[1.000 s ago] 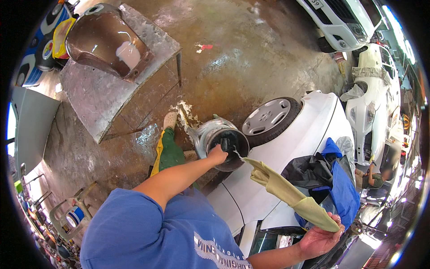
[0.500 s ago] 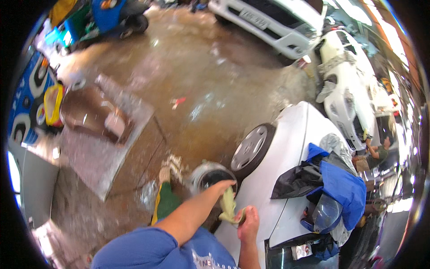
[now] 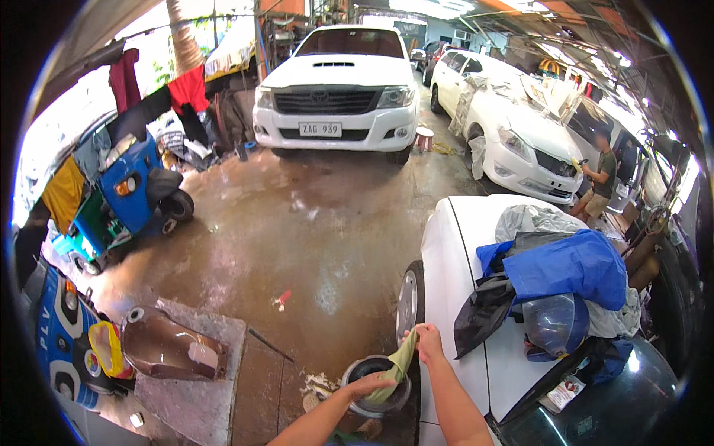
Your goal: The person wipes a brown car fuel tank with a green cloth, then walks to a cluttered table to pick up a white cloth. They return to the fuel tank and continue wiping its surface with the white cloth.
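Note:
A pale green cloth (image 3: 402, 363) hangs between my hands, stretched from its upper corner down toward the left. My right hand (image 3: 428, 343) grips that upper corner beside the front wheel (image 3: 408, 301) of the white car. Lower and to the left, my left hand (image 3: 370, 384) has hold of the cloth's other end, its fingers partly covered by the fabric. Directly beneath is a round bucket (image 3: 405, 396) with a dark inside; the cloth and my left hand hide part of its opening.
On the white car (image 3: 455, 290) lie a blue sheet (image 3: 569, 267) and a helmet (image 3: 554, 327). A brown glossy panel (image 3: 167, 346) rests on a grey board (image 3: 216, 405) at left. A white pickup (image 3: 335, 97) stands ahead. At right, a person (image 3: 599, 178) works by another white car (image 3: 520, 141).
The view has tilted up, bringing the pickup and far cars more into sight. My right hand has risen and now stands above my left, pulling the cloth longer.

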Available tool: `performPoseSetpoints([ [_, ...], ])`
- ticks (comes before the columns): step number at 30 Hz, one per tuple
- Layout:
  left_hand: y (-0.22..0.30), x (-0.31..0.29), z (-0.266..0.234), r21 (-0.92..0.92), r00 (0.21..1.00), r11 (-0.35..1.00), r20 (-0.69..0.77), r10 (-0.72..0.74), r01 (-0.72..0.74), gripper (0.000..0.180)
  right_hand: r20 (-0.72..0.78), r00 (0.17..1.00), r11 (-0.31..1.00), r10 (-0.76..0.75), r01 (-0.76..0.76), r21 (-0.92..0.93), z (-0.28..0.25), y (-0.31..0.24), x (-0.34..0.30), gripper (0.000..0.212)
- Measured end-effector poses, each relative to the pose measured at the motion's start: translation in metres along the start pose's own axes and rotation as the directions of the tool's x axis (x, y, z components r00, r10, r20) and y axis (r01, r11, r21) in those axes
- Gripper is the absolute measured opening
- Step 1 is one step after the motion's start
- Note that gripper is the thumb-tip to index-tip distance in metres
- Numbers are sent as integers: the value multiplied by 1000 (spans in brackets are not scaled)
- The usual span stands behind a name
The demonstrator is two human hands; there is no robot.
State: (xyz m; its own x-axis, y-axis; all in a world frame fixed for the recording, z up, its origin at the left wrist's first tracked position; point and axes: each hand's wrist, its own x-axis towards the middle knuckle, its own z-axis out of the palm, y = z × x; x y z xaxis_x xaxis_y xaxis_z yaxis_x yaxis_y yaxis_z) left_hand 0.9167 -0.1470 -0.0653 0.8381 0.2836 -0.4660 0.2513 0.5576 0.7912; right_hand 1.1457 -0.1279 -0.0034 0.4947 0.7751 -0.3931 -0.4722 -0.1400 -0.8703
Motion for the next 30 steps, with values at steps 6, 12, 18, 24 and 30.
performPoseSetpoints([
  [6,30,2,23,87,980,978,-48,193,-188,46,16,984,982,179,-178,-58,-82,96,5,13],
  [12,2,-10,17,198,816,976,-546,190,-95,51,149,903,904,404,-419,84,-13,147,-90,23],
  [18,-14,10,49,456,420,879,-777,468,-136,67,184,968,966,172,-202,161,-23,162,-73,20],
  [24,16,-23,41,-606,949,793,-284,-134,-69,43,17,995,994,96,-96,43,-7,145,-97,20],
  [30,9,-11,33,-339,929,939,-328,-168,50,34,348,842,405,-412,511,-758,-37,157,-101,27],
])
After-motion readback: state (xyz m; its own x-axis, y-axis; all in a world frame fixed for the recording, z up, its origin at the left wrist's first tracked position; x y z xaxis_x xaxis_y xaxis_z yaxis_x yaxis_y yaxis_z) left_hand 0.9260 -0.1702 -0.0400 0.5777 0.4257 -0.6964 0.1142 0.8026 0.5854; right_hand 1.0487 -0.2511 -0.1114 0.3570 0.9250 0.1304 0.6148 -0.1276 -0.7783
